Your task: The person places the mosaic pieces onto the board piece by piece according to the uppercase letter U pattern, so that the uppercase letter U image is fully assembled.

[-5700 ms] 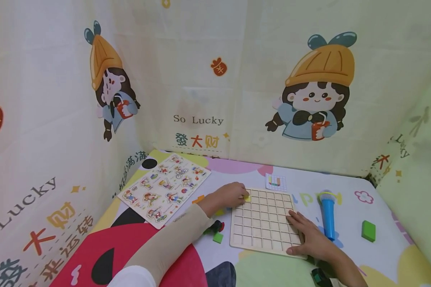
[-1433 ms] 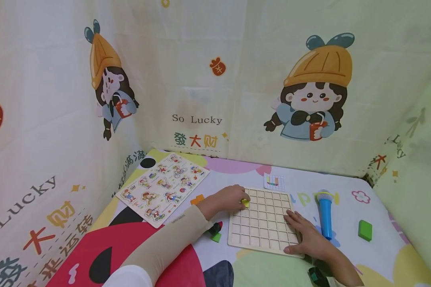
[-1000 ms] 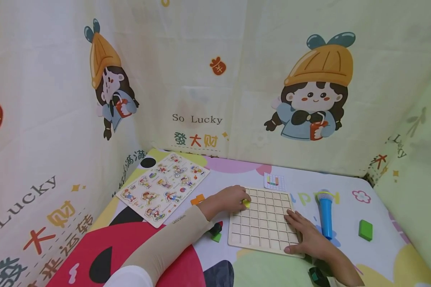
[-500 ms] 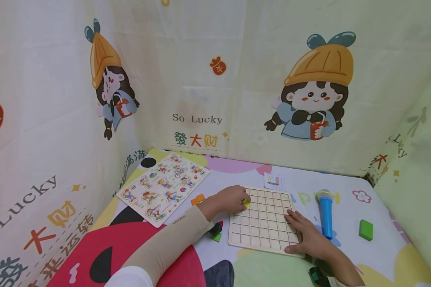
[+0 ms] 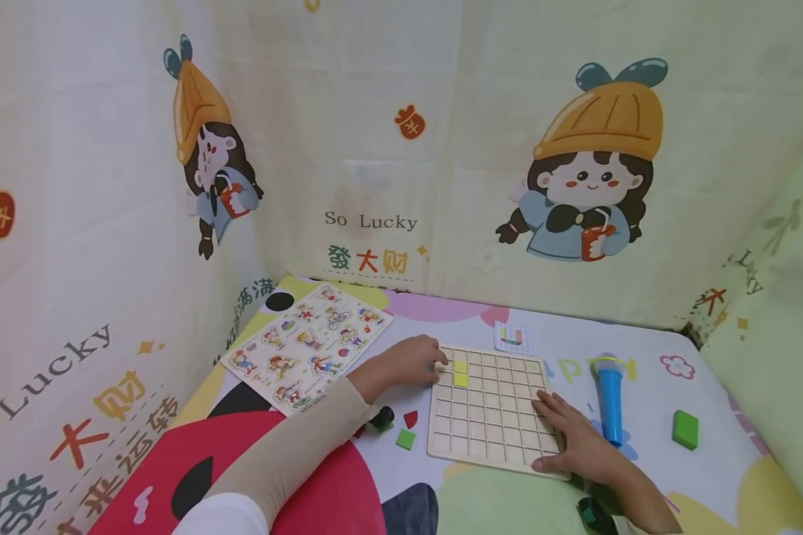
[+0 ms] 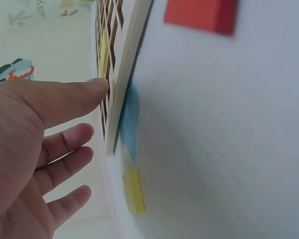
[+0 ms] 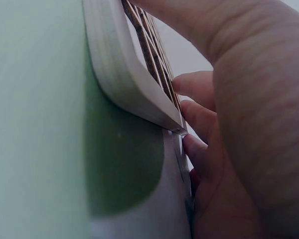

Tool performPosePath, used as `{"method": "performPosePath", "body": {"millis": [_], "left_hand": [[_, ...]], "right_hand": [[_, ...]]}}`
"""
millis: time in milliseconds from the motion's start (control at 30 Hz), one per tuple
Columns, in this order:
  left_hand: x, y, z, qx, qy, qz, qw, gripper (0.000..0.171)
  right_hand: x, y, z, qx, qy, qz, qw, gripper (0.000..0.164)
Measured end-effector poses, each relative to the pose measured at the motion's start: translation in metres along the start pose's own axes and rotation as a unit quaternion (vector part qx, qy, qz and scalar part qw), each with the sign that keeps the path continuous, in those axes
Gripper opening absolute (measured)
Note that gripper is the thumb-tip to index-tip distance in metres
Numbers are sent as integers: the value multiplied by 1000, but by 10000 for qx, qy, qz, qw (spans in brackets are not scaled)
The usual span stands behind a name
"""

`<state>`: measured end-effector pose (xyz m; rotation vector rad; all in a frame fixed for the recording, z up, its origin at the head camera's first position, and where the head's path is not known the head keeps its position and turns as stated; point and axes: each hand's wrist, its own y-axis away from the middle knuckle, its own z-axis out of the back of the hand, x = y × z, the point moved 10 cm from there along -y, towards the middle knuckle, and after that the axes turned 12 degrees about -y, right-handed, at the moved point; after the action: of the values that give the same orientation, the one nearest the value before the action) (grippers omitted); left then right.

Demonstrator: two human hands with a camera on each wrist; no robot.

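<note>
A pale wooden grid board (image 5: 491, 427) lies before me, with two yellow squares (image 5: 461, 380) one behind the other near its far left. My left hand (image 5: 411, 362) is at the board's left edge. Its fingers are spread and hold nothing in the left wrist view, where the thumb (image 6: 82, 99) overlaps the rim. A loose yellow block (image 6: 133, 191) lies on the table beyond the board there. My right hand (image 5: 572, 438) rests on the board's near right corner, thumb at the front edge and fingers extended along the right side.
A picture puzzle board (image 5: 308, 342) lies back left. Behind the grid is a small patterned card (image 5: 514, 339). A blue toy microphone (image 5: 611, 401) and a green block (image 5: 686, 429) stand right. A red piece (image 5: 411, 419) and a green square (image 5: 405, 440) lie left of the grid.
My left hand has let go of a yellow piece and drawn back left, uncovering two yellow squares on the board. The right hand stays on the corner. The left arm now covers the orange pieces.
</note>
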<state>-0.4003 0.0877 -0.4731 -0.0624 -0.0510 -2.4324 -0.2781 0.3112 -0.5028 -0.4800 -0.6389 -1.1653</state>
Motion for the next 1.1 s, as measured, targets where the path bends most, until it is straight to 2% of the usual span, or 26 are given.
{"method": "performPosePath", "body": {"millis": [333,500,733,933,1100], "left_hand": [[39,25,1,103,509,608,9968,36],[51,35,-3,241,526,720,9957,37],[56,36,-10,377,471,738,9954,38],[52,34,-12,362,358,576,9970,35],[51,32,-16,391,414,587,9967,33]], "right_hand": [[-9,-2,-2,12,-5,-60,10000,110],[-9,-2,-2,0,57,-13,10000,111],[-8,-1,-1,-39,76,34,10000,110],[-10,-1,-1,-44,45,38,10000,110],[-13,-1,-3,-3,48,-37,10000,110]]}}
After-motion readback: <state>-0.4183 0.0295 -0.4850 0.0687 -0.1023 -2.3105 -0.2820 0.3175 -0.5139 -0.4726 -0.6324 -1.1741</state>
